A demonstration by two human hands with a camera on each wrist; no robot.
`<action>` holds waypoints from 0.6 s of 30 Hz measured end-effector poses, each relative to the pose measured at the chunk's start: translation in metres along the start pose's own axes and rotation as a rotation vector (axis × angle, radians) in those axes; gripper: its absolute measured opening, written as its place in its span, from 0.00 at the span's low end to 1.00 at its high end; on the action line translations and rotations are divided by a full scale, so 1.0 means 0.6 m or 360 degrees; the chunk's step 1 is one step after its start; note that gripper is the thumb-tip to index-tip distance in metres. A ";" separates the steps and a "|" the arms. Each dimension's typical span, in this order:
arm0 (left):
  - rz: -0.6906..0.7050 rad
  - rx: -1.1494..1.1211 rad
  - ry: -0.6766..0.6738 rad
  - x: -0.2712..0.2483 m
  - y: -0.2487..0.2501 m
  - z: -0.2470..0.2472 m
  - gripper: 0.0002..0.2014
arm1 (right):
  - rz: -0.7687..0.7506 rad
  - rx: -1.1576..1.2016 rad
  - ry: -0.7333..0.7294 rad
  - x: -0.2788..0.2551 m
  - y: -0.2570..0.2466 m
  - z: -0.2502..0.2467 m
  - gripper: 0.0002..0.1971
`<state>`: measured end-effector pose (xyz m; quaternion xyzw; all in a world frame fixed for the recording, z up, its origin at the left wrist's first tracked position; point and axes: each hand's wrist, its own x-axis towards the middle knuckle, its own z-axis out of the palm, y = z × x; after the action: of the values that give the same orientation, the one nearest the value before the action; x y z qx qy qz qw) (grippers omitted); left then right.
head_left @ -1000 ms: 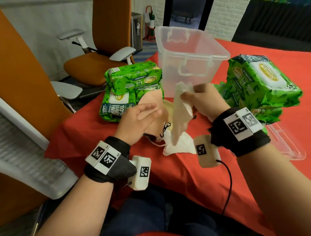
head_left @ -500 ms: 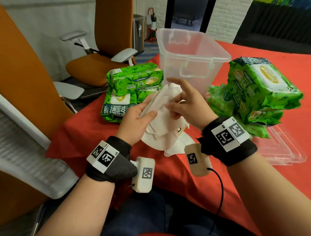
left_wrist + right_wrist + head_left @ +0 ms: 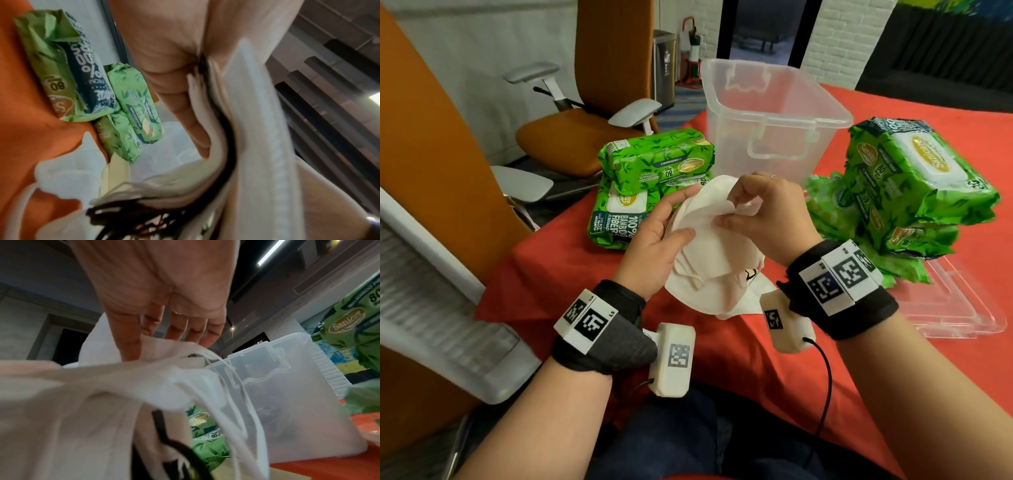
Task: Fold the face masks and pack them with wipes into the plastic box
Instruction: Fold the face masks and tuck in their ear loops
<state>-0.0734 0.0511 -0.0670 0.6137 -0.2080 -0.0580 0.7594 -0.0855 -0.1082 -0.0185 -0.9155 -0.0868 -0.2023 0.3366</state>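
Observation:
I hold a stack of white and beige face masks (image 3: 709,246) above the red tablecloth, near its front edge. My left hand (image 3: 671,222) grips the stack's left side, thumb on top and fingers underneath. My right hand (image 3: 736,212) pinches the top mask's upper edge. The left wrist view shows the masks (image 3: 252,129) edge-on against my fingers (image 3: 185,113). White and black ear loops (image 3: 230,386) dangle in the right wrist view. The clear plastic box (image 3: 774,113) stands open behind my hands. Green wipe packs lie stacked at left (image 3: 654,171) and right (image 3: 907,185).
The box's clear lid (image 3: 955,308) lies on the red tablecloth (image 3: 722,370) at the right, partly under the right wipe packs. More masks (image 3: 750,301) rest on the cloth under the held stack. An orange office chair (image 3: 571,133) stands beyond the table's left edge.
My right hand brought the hanging mask down onto the stack in my left hand. Both hands now hold the stack together, slightly higher and closer to the box.

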 end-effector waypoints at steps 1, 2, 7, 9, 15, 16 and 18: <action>0.0002 -0.0009 -0.0001 -0.001 0.000 0.000 0.25 | -0.0031 0.0033 -0.0017 -0.001 0.000 0.000 0.12; 0.0005 -0.0019 0.0000 -0.001 -0.001 -0.001 0.25 | -0.0062 0.0042 -0.0033 -0.003 -0.001 0.000 0.11; -0.0013 0.0007 0.0037 0.003 -0.006 -0.006 0.18 | -0.0079 0.0072 -0.0018 -0.005 -0.002 0.002 0.10; -0.0049 0.0002 0.0067 0.005 -0.009 -0.008 0.16 | -0.0038 0.0161 0.0021 -0.006 -0.002 0.001 0.07; -0.0162 -0.0035 0.0180 0.006 -0.008 -0.005 0.15 | 0.0078 0.0284 0.0055 -0.006 0.002 0.001 0.02; -0.0174 -0.0058 0.0223 0.006 -0.007 -0.006 0.14 | 0.0104 0.0286 0.0084 -0.006 0.005 -0.001 0.03; -0.0179 -0.0091 0.0304 0.007 -0.006 -0.009 0.13 | 0.0144 0.0302 0.0175 -0.004 0.016 -0.004 0.04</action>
<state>-0.0669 0.0536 -0.0702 0.6053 -0.0982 -0.0475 0.7885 -0.0854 -0.1171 -0.0233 -0.8700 -0.0455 -0.2277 0.4349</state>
